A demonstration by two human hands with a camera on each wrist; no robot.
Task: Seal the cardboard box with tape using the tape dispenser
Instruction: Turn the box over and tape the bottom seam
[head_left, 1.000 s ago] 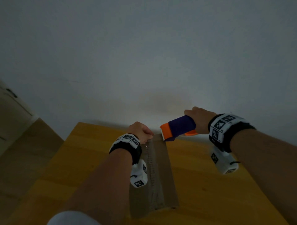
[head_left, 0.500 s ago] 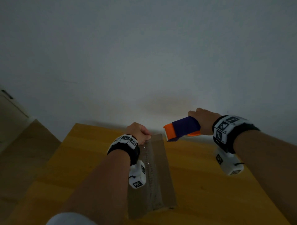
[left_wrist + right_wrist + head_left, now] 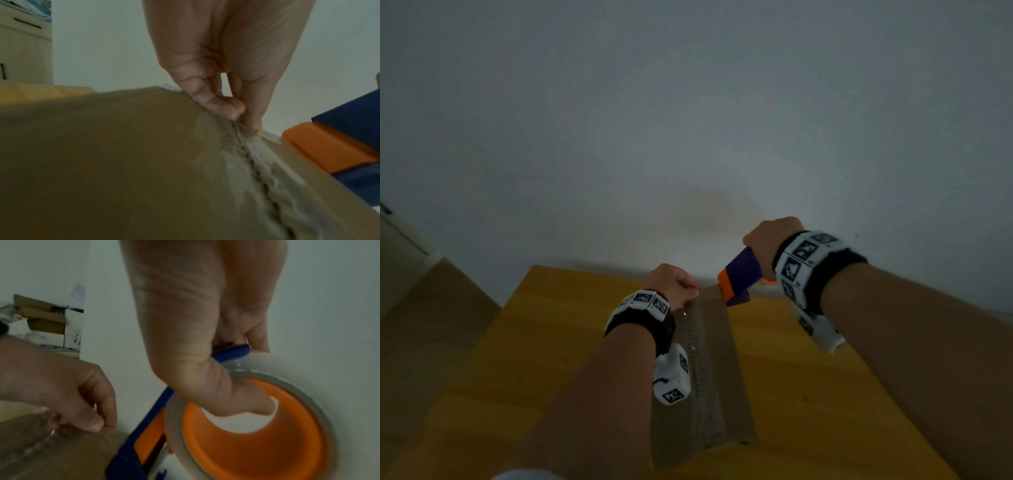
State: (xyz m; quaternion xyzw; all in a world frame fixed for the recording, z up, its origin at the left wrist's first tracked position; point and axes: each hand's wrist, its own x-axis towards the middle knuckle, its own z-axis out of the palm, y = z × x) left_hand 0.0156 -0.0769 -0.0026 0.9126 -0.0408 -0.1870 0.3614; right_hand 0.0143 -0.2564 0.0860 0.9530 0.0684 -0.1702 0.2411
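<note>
A brown cardboard box [image 3: 726, 359] lies lengthways on the wooden table [image 3: 808, 394], with wrinkled clear tape [image 3: 700, 359] along its centre seam. My left hand [image 3: 674, 284] sits at the box's far end, thumb and fingers pinching the tape end [image 3: 244, 126] down at the edge. My right hand [image 3: 770, 246] grips the blue and orange tape dispenser [image 3: 739, 277], tilted nose-down at the box's far right corner. In the right wrist view my thumb hooks into the orange core of the clear tape roll [image 3: 257, 426].
A plain grey wall [image 3: 688, 120] rises just behind the table's far edge. Pale cabinets [image 3: 22, 45] stand to the left. Stacked cartons [image 3: 41, 318] show in the distance in the right wrist view. Bare tabletop lies on both sides of the box.
My right hand has tipped the dispenser from lying level to nose-down, bringing its orange end against the box's far edge. The left hand keeps its pinch in the same place.
</note>
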